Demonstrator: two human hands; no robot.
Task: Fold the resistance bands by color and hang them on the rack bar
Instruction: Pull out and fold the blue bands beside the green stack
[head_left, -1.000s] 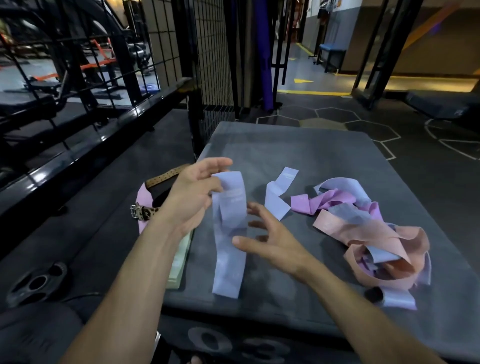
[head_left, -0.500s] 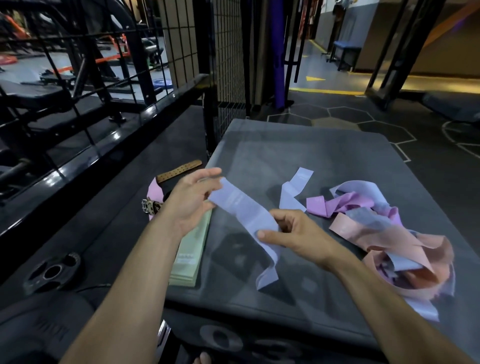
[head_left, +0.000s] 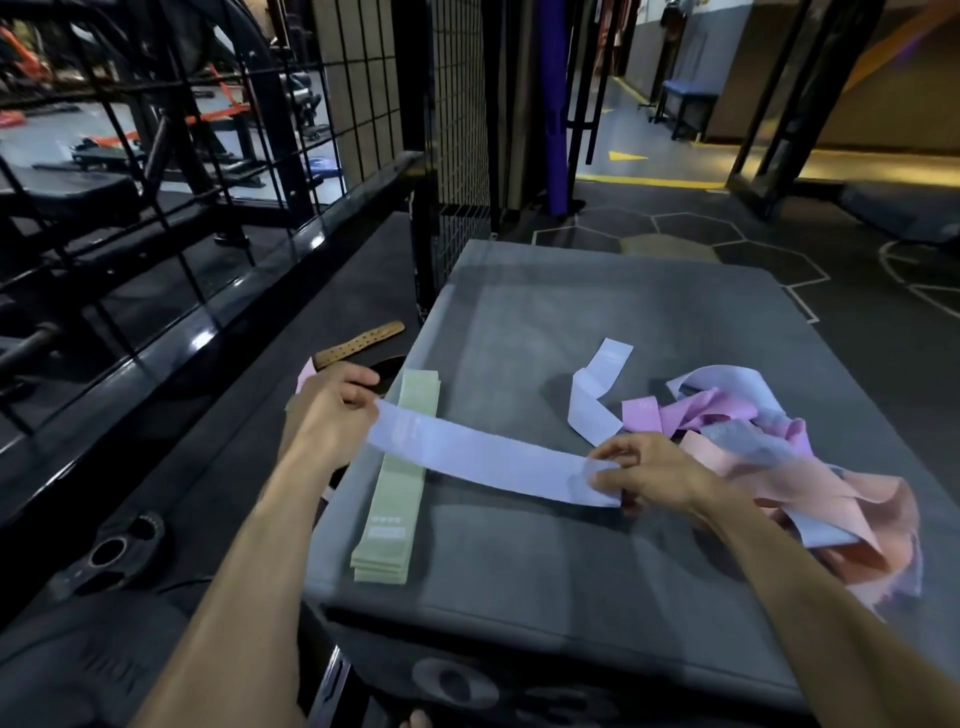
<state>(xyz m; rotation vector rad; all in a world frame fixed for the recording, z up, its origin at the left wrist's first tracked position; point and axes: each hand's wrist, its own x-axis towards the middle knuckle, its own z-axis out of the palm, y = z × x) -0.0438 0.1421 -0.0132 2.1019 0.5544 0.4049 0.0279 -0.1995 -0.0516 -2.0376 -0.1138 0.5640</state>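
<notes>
A light blue resistance band (head_left: 483, 457) is stretched flat between my two hands above the grey padded box (head_left: 545, 561). My left hand (head_left: 332, 410) pinches its left end and my right hand (head_left: 649, 470) pinches its right end. Under the band's left part lies a stack of folded pale green bands (head_left: 397, 483) along the box's left edge. A second light blue band (head_left: 595, 397) lies loose in the middle of the box. To the right sits a tangled heap of purple, blue and peach bands (head_left: 789, 467).
A black wire rack with a heavy black bar (head_left: 171, 358) runs along the left. A tan lifting belt (head_left: 358, 345) lies on the dark floor beside the box. A weight plate (head_left: 111, 553) rests at lower left. Open gym floor stretches beyond the box.
The blue band hung down from my left hand before; my right hand took its lower end and pulled it out to the right, so it now spans flat between both hands.
</notes>
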